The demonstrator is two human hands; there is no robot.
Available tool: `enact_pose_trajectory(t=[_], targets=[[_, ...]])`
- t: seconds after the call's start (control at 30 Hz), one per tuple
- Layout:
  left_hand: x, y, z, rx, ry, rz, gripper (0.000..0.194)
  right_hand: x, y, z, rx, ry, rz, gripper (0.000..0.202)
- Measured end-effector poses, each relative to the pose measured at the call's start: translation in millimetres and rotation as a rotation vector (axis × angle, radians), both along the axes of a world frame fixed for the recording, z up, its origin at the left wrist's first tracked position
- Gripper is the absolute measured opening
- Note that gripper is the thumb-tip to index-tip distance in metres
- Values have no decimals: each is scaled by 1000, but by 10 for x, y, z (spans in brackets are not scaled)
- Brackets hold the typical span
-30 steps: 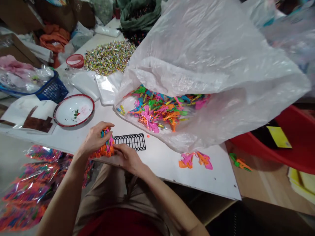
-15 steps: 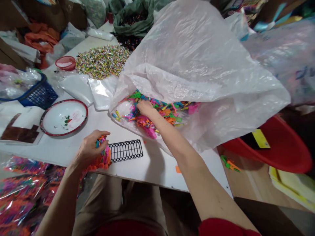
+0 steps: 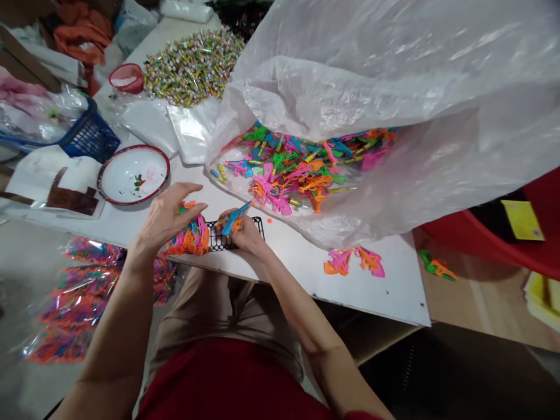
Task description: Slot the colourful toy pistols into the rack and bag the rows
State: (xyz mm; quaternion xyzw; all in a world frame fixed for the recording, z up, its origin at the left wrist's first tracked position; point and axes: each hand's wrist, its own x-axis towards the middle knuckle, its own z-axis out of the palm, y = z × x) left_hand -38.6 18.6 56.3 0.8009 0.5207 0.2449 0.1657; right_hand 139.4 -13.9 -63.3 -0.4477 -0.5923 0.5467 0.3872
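Observation:
My right hand (image 3: 250, 234) is closed on blue and orange plastic toys (image 3: 236, 220), roughly pistol-shaped, just above the black grid rack (image 3: 259, 228). My left hand (image 3: 168, 213) is open, thumb and fingers apart, curved over the tight row of colourful toys (image 3: 192, 236) that fills the rack's left part. Whether its palm or hidden fingers touch that row I cannot tell. Beyond the rack, a large translucent plastic bag (image 3: 371, 93) lies with its mouth toward me, showing a loose heap of toys (image 3: 301, 169). A few pink and orange toys (image 3: 354, 261) lie on the table to the right.
An enamel basin (image 3: 135, 174), clear plastic bags (image 3: 192, 131) and a blue basket (image 3: 91, 134) stand to the left. Behind them are a pile of small tubes (image 3: 192, 67) and a red basket (image 3: 126, 77). Packed toy bags (image 3: 79, 291) lie below left; a red tub (image 3: 472, 213) is right.
My right hand has come out of the bag, back to the rack, with toys in its fingers. My left hand stays by the row, its fingers wider apart. The view has tilted down.

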Motion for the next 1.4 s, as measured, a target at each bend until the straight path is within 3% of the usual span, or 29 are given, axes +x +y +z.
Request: enact_pose_trajectory(t=[0.1,0.23,0.33,0.5,0.63,0.7,0.83,0.9,0.97,1.07,1.17,1.23,1.3,1.4], targets=[[61,1,-22,-122,32,-27,49,-49,154,67,216,-156,100,10],[50,-14,-98,-93,22,-37,63,-16,228,216,375,-397,234,15],[11,-11,-147,-50,27,-75,70,-35,246,284,399,-529,321,20],[-9,-2,-186,-52,-3,-114,53,-124,281,357,426,-691,400,23],[-14,-27,-182,-67,1,-91,47,154,517,465,400,-693,433,15],[-18,-44,-185,-48,3,-96,46,366,798,541,384,-743,350,20],[-13,-59,-191,2,32,-115,44,596,1511,620,372,-1135,-100,35],[-8,-62,-190,12,51,-114,42,592,1745,640,329,-1271,-160,39],[-7,-67,-189,22,62,-109,41,566,1781,690,336,-1263,-156,38],[-9,-78,-192,46,65,-100,40,555,1404,786,387,-1018,-263,28],[-4,-88,-198,61,62,-86,40,509,633,723,230,-576,-256,21],[5,-92,-198,62,73,-77,41,398,82,527,44,-288,-189,26],[19,-95,-195,62,98,-79,42,238,-348,270,-167,-84,-162,18],[37,-98,-184,66,133,-83,44,35,-637,0,-259,40,-218,14]])
